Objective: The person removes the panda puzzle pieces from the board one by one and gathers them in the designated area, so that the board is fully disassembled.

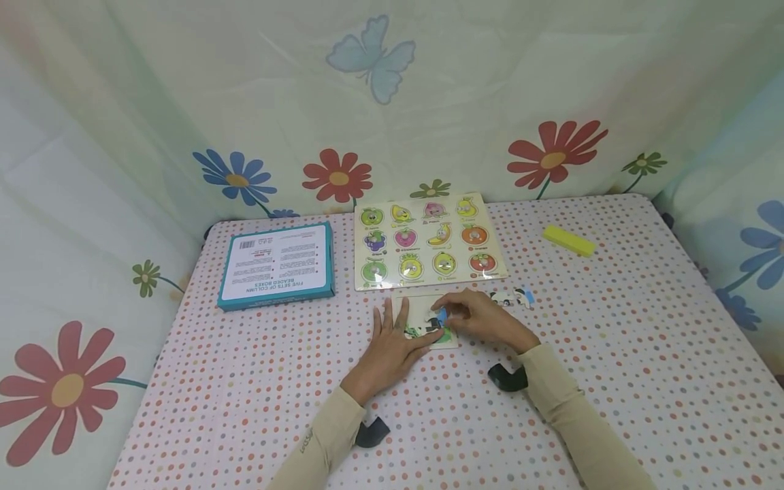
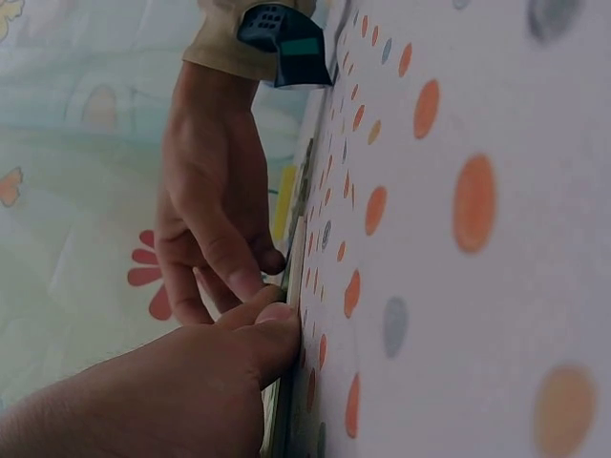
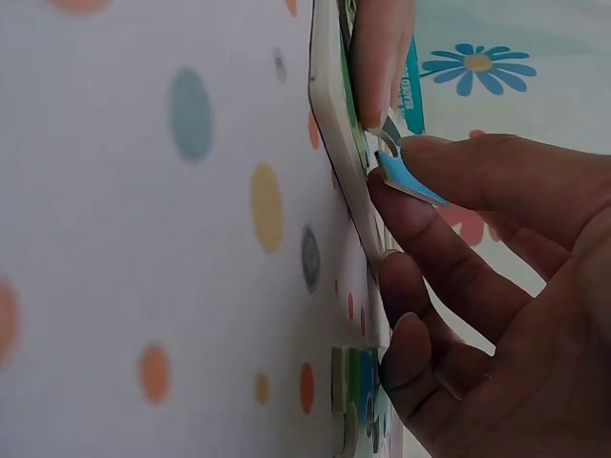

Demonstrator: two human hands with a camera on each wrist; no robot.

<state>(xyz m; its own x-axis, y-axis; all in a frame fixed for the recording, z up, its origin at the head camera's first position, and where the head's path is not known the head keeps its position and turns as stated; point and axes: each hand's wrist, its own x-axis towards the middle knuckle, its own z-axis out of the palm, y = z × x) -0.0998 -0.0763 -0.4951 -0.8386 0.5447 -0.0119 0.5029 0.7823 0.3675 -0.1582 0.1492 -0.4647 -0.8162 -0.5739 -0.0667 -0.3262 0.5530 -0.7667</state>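
A small wooden puzzle board (image 1: pixel 450 345) lies on the table, partly filled with green, black and white pieces. My left hand (image 1: pixel 394 350) rests on it with fingers spread, its thumb across the fitted pieces near the lower edge. Between thumb and fingertips, my right hand (image 1: pixel 480 316) pinches a blue puzzle piece (image 3: pixel 406 178). That piece is tilted over the board's right side, close to the left thumb. Loose puzzle pieces (image 1: pixel 522 297) lie right of the board, behind the right hand; in the right wrist view they show green and blue.
A fruit puzzle board (image 1: pixel 422 255) lies just behind. To the left is a teal-edged box (image 1: pixel 275 265); at the back right, a yellow block (image 1: pixel 569 241). Dotted cloth covers the table (image 1: pixel 202 401), and a flowered curtain (image 1: pixel 453 88) hangs behind it.
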